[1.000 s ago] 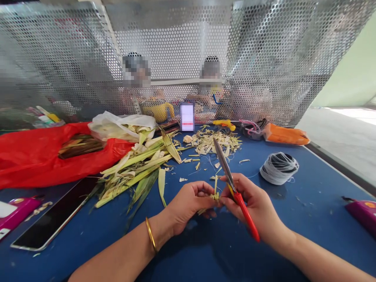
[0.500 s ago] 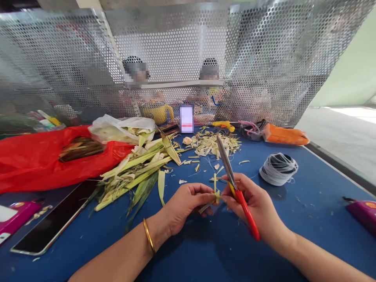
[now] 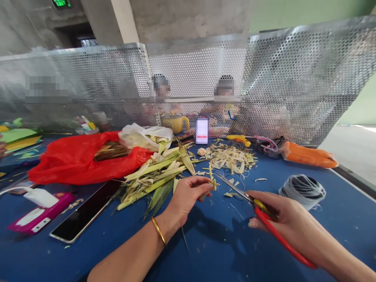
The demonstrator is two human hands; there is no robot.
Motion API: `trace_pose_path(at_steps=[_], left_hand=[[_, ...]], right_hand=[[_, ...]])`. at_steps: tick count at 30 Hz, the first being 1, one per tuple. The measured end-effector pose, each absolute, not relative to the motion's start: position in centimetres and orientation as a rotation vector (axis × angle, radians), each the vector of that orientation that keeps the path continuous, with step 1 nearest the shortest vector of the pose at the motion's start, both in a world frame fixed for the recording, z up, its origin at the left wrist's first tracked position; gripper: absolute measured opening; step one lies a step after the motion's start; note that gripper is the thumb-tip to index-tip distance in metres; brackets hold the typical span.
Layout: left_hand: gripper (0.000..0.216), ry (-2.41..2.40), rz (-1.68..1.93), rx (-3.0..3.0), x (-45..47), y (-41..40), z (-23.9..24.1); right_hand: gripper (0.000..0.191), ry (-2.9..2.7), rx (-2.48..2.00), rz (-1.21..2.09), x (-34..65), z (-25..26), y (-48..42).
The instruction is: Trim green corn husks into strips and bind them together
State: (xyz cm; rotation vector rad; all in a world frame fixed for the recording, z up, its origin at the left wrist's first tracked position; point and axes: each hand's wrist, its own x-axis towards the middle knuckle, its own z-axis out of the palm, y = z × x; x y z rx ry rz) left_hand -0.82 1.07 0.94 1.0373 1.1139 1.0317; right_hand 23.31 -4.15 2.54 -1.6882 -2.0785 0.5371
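My left hand [image 3: 189, 196] pinches a small knotted piece of corn husk [image 3: 213, 182] between thumb and fingers, a short stalk of it pointing up. A thin thread [image 3: 185, 241] hangs below that hand. My right hand [image 3: 289, 221] is closed around red-handled scissors [image 3: 272, 223], whose blades point up and left toward the husk piece without touching it. Beyond my hands lies a heap of husk scraps [image 3: 233, 156]. To the left is a pile of long green and yellow corn husks [image 3: 158, 174]. A roll of grey cord [image 3: 302, 191] sits right of the scissors.
A red plastic bag [image 3: 76, 158], a white bag [image 3: 143, 135], a dark phone [image 3: 85, 211] and a magenta power strip [image 3: 44, 215] lie left. An upright phone [image 3: 201, 130], yellow glue gun [image 3: 239, 139] and orange packet [image 3: 308, 154] stand before a perforated metal screen [image 3: 199, 58]; people sit behind it.
My right hand has moved away to the right from the husk piece, and the scissors now point toward it with handles spread. My left hand still holds the piece. The view has tilted up.
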Motion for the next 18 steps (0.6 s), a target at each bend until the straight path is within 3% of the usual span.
trace_pose_path(at_steps=[18], left_hand=[[0.023,1.114,1.036,1.059,-0.90,0.99,1.77]], right_hand=[[0.041,-2.240,-1.654,0.342,23.22,2.54,-4.22]])
